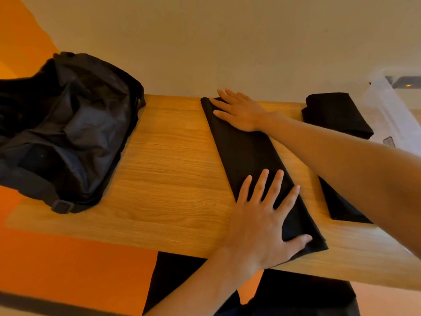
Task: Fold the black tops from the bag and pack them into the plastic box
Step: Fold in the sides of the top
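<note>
My left hand (262, 222) lies flat, fingers spread, on the near end of the long folded black top (246, 156), and my right hand (239, 111) lies flat on its far end. This top is on the wooden table (170, 167), between the bag (68, 128) and a second folded top (337, 115), which is just beside the plastic box (391, 110).

Bag (68, 124): cut by left edge, contents indistinct. Plastic box (391, 115): cropped at right edge. Black top (341, 206): partly hidden under right forearm.

Flattening a long folded black top (248, 156) on the wooden table (170, 169)
Left hand (266, 226) is pressing the near end, right hand (239, 111) is pressing the far end.
</note>
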